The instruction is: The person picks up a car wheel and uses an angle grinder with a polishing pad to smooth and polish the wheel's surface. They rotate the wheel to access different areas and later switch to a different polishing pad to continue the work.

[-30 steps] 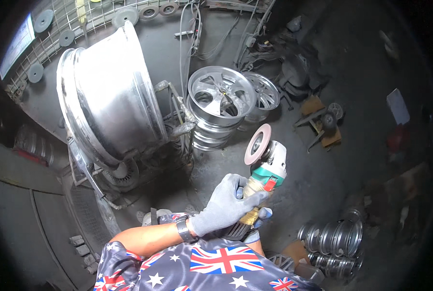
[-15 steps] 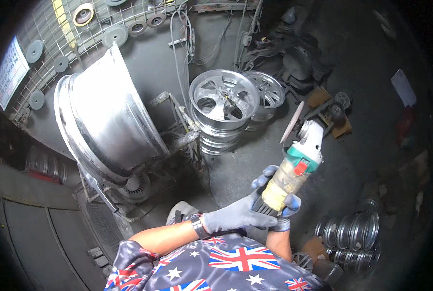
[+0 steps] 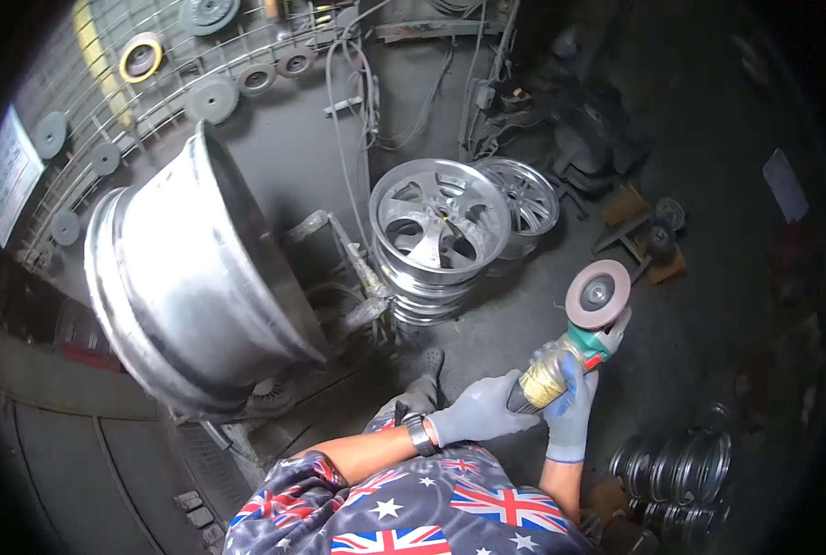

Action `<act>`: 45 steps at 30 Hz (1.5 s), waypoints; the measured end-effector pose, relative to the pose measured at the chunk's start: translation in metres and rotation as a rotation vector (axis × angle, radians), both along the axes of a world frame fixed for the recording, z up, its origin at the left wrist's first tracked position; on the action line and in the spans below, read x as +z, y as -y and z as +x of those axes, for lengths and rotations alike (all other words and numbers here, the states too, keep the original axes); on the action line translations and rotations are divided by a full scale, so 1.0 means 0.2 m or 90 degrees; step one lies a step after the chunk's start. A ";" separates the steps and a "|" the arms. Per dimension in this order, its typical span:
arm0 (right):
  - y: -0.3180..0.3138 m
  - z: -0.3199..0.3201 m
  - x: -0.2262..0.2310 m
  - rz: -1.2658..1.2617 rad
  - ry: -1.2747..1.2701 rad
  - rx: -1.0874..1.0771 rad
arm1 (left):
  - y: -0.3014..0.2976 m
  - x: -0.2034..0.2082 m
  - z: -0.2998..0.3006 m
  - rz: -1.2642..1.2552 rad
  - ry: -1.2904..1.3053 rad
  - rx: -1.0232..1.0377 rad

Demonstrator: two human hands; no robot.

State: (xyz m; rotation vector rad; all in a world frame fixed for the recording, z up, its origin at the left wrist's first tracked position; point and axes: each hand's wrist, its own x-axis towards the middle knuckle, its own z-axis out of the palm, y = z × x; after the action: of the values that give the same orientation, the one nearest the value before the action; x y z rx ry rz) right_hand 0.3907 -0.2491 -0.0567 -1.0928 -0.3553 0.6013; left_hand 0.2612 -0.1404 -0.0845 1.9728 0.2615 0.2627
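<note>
My right hand (image 3: 570,407), in a grey and blue glove, is wrapped around the taped body of a green and white angle grinder (image 3: 544,381). A round pinkish abrasive disc (image 3: 584,310) on its head faces up toward me. My left hand (image 3: 482,410), gloved in grey with a watch at the wrist, is closed at the grinder's black rear end; some of its fingertips are hidden. To the left, a large shiny metal wheel rim (image 3: 177,268) sits tilted on a stand, apart from the grinder.
Beyond my hands stands a stack of alloy wheels (image 3: 427,245), with another wheel (image 3: 531,199) behind it. More rims (image 3: 681,467) lie at lower right. Several discs (image 3: 211,97) hang on a wire rack, and hoses (image 3: 339,120) run down the wall. A metal stand arm (image 3: 367,273) juts out beside the rim.
The grinder has turned, so its disc now shows its face instead of its edge. My right hand has shifted around the body. My view has moved slightly.
</note>
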 end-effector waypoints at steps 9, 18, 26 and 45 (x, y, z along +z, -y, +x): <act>-0.54 0.72 -0.14 -0.117 0.065 0.221 | -0.54 -0.18 0.66 -0.380 0.041 0.070; -0.68 1.13 -0.42 -0.542 0.307 0.214 | -1.35 -0.67 1.22 -0.207 -0.081 0.480; -0.11 1.07 -0.98 -0.712 0.100 0.170 | -1.95 -1.30 1.43 -0.119 -0.211 0.567; 0.08 1.14 -1.11 -0.570 -0.338 -0.019 | -2.07 -1.56 1.44 0.031 -0.419 0.555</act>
State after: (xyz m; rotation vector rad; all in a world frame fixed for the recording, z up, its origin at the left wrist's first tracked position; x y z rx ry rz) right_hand 0.6194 -0.2657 -0.2788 -1.7111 0.4455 1.0337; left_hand 0.5494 0.2726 -0.3956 1.8298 1.5560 0.1547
